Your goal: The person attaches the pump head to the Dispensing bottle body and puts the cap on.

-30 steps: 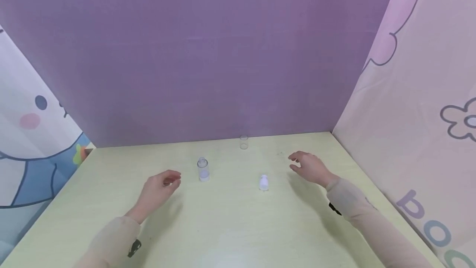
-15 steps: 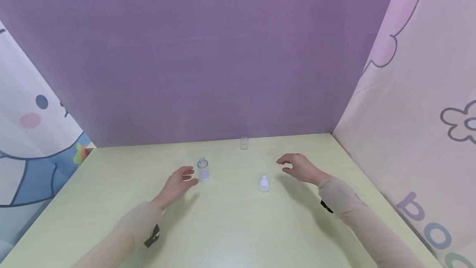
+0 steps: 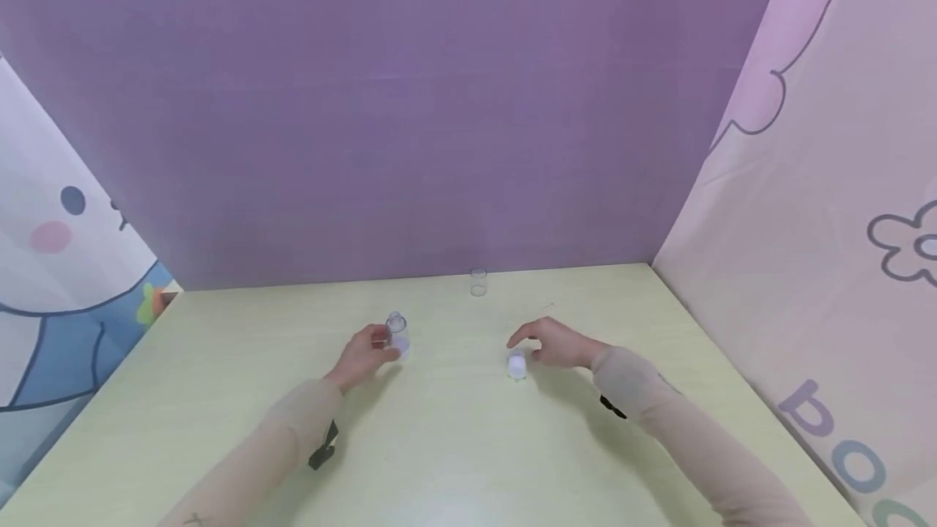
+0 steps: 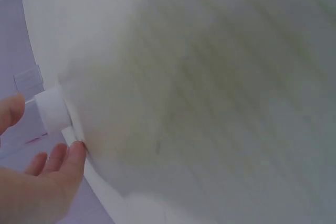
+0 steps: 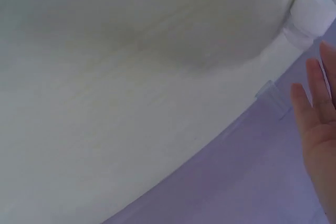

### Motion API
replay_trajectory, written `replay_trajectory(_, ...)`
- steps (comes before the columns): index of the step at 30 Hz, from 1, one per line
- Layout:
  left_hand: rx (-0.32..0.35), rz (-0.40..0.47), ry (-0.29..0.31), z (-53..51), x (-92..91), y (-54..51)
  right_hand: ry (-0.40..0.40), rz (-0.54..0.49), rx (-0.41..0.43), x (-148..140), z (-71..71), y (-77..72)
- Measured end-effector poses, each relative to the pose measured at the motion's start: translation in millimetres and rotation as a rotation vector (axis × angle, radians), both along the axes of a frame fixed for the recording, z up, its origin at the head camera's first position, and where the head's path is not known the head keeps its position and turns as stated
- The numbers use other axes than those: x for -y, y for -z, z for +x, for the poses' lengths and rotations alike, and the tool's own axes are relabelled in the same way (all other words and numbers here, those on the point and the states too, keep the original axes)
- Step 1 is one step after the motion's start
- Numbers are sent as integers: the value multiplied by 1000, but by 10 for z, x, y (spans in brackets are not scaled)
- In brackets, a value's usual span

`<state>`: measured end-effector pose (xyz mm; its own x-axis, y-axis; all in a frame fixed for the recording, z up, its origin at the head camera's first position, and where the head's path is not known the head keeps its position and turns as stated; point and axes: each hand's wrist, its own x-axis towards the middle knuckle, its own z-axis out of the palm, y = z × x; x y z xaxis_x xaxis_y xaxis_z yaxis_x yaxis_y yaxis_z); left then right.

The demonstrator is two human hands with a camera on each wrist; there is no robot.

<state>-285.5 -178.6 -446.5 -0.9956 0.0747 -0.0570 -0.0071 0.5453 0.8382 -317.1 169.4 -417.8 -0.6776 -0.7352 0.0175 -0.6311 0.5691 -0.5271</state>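
Note:
A small clear bottle with a white base (image 3: 398, 341) stands on the table left of centre. My left hand (image 3: 364, 354) reaches around its left side, thumb in front. In the left wrist view, a gap shows between the fingertips and the bottle's white base (image 4: 52, 109). Right of centre stands a small white piece (image 3: 516, 365), like a bottle's pump top. Close above and behind it is my right hand (image 3: 560, 343), thumb and index finger apart. In the right wrist view, its fairly straight fingers (image 5: 317, 90) lie beside the white piece (image 5: 314, 10) without gripping it.
A clear, short cylinder (image 3: 478, 283), like a cap, stands at the back of the pale table (image 3: 454, 446), near the purple panel (image 3: 410, 120). Printed cloth walls (image 3: 791, 250) enclose both sides. A faint small mark (image 3: 550, 304) lies at the back right.
The left hand has moved right and forward to the clear bottle. The right hand has moved left and nearer, to the white piece. The bottle and clear cylinder stay where they were.

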Motion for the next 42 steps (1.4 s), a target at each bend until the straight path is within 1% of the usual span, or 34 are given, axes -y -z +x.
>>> replay_trajectory(4, 16, 23, -6, -7, 2, 46, -30, -5, 114, 58, -2, 53)
replay_trajectory(6, 17, 25, -9, -3, -11, 55, -29, -11, 160, 65, -1, 72)
replay_trajectory(8, 16, 21, -5, 0, -23, 61, -21, -12, 184, 67, 7, 78)
replay_trajectory(13, 20, 18, -4, 10, -46, 49, -2, -14, 189, 79, 13, 117)
replay_trajectory(17, 28, 27, -11, -13, -53, 63, 17, -21, 198, 87, 23, 150)
replay_trajectory(20, 28, 20, -9, -25, -55, 70, 37, -15, 208, 92, 38, 175)
replay_trajectory(23, 33, 15, -20, -35, -62, 76, 53, -4, 206, 92, 50, 193)
replay_trajectory(26, 34, 15, -27, -46, -70, 78, 50, -3, 190, 88, 58, 203)
replay_trajectory(28, 32, 20, -28, -49, -78, 76, 38, -21, 186, 82, 58, 208)
replay_trajectory(31, 30, 31, -29, -56, -93, 79, 24, -49, 196, 66, 55, 215)
replay_trajectory(34, 32, 40, -27, -67, -117, 81, 28, -72, 217, 51, 54, 218)
replay_trajectory(38, 35, 48, -19, -84, -152, 91, 40, -68, 205, 35, 45, 223)
replay_trajectory(42, 22, 25, -12, -90, -169, 110, 49, -51, 188, 25, 37, 225)
